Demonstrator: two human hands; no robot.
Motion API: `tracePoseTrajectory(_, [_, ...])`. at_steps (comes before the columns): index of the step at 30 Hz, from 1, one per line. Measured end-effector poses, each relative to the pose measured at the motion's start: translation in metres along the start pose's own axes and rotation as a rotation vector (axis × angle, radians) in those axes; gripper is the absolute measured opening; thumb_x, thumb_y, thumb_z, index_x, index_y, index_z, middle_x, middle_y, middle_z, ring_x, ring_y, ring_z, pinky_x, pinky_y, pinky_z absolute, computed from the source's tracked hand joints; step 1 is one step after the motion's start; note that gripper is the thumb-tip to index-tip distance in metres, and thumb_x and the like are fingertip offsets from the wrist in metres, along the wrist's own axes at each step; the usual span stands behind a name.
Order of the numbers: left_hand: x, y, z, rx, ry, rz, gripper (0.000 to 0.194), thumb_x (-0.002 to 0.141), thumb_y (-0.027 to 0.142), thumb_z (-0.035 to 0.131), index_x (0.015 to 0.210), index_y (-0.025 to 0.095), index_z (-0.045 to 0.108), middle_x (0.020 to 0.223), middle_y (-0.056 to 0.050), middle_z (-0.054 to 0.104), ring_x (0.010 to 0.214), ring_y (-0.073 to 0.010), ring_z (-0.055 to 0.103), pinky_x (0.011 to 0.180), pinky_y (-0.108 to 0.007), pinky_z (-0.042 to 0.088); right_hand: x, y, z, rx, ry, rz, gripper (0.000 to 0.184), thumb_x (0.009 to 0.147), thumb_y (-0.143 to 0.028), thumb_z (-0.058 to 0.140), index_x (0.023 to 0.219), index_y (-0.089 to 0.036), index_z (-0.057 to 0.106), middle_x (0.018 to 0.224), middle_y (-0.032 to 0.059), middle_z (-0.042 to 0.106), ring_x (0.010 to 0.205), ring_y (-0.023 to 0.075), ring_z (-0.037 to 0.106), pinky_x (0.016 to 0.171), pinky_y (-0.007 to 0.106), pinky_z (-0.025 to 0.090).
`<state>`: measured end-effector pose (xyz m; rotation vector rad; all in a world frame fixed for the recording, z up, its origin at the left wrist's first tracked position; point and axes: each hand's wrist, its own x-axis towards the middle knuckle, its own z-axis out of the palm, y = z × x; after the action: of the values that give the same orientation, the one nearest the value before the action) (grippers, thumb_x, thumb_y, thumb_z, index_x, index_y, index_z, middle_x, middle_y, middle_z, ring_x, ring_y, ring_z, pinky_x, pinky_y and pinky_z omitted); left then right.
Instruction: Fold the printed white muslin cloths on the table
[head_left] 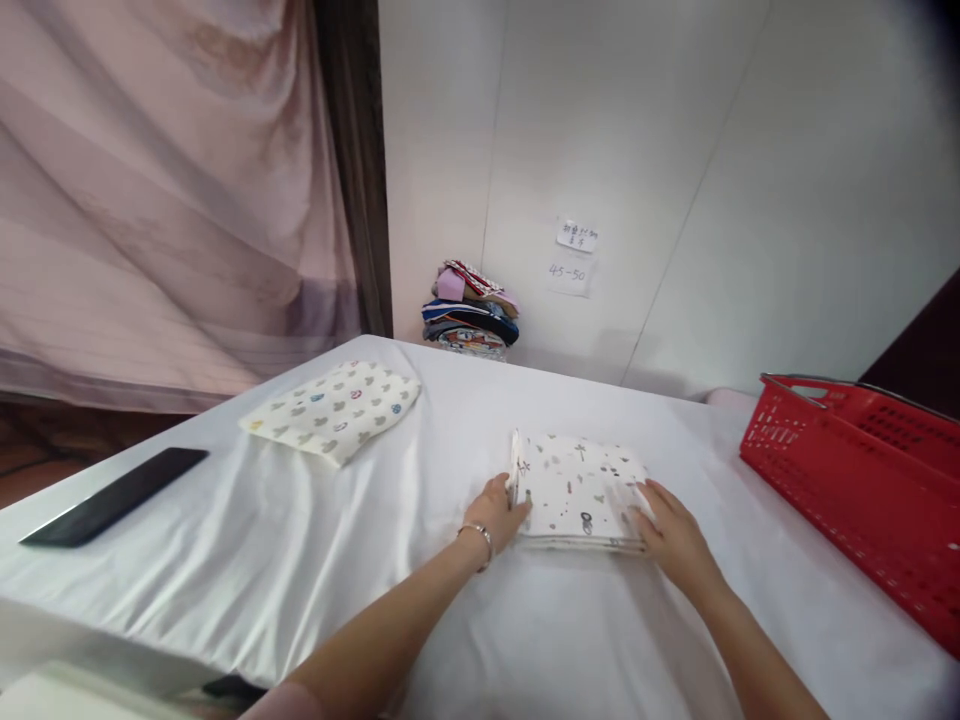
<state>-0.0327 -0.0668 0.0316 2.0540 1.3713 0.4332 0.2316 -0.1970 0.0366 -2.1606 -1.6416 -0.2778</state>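
A folded white cloth (pixel 574 485) with a small scattered print lies on the white-covered table in front of me, its layers showing along the near edge. My left hand (pixel 496 512), with a bracelet at the wrist, grips its left side, thumb on top and fingers at the edge. On the opposite side, my right hand (pixel 673 530) holds the right edge, with thumb and fingertips on the cloth. Farther left rests a second folded cloth (pixel 337 408), cream with grey mushroom-like shapes and a few coloured ones; neither hand touches it.
A red plastic basket (pixel 855 490) with a metal handle stands at the right. A flat black object (pixel 116 497) lies near the left edge of the table (pixel 465 400). Piled fabrics (pixel 471 312) sit beyond the far edge, by a wall with paper notes (pixel 574 255). A pink curtain (pixel 165 180) hangs left.
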Motion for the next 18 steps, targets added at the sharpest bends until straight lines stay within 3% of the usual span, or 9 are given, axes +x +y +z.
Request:
tracePoseTrajectory(5, [0.011, 0.009, 0.006, 0.111, 0.124, 0.18, 0.054, 0.08, 0.035, 0.045, 0.13, 0.017, 0.035, 0.137, -0.007, 0.035, 0.123, -0.0223, 0.032, 0.097, -0.031, 0.03, 0.006, -0.055, 0.014, -0.035, -0.144, -0.115, 0.05, 0.086, -0.044, 0.031, 0.128, -0.019, 0.042, 0.14, 0.0066, 0.031, 0.131, 0.0235, 0.019, 0.104, 0.047, 0.018])
tracePoseTrajectory(10, [0.008, 0.001, 0.016, 0.07, 0.141, 0.159, 0.041, 0.083, 0.034, 0.04, 0.123, 0.022, 0.046, 0.121, -0.004, 0.053, 0.111, -0.0199, 0.044, 0.095, -0.033, 0.031, 0.001, -0.067, 0.032, -0.016, -0.403, -0.048, 0.053, 0.087, -0.05, 0.025, 0.13, -0.023, 0.039, 0.141, 0.0051, 0.03, 0.131, 0.0237, 0.022, 0.103, 0.05, 0.017])
tracePoseTrajectory(14, [0.009, -0.004, 0.018, 0.042, 0.171, 0.152, 0.042, 0.081, 0.036, 0.044, 0.12, 0.022, 0.048, 0.118, -0.005, 0.054, 0.109, -0.0205, 0.045, 0.094, -0.033, 0.032, 0.019, -0.074, 0.03, 0.033, -0.447, -0.037, 0.051, 0.086, -0.047, 0.027, 0.13, -0.023, 0.039, 0.142, 0.0056, 0.028, 0.131, 0.0232, 0.02, 0.103, 0.05, 0.017])
tracePoseTrajectory(18, [0.011, -0.004, 0.019, 0.022, 0.172, 0.169, 0.043, 0.08, 0.037, 0.045, 0.12, 0.021, 0.048, 0.117, -0.005, 0.055, 0.109, -0.021, 0.045, 0.093, -0.034, 0.032, 0.061, -0.104, 0.037, 0.07, -0.414, -0.121, 0.049, 0.086, -0.034, 0.03, 0.133, -0.019, 0.034, 0.143, 0.0065, 0.025, 0.132, 0.0199, 0.016, 0.105, 0.045, 0.014])
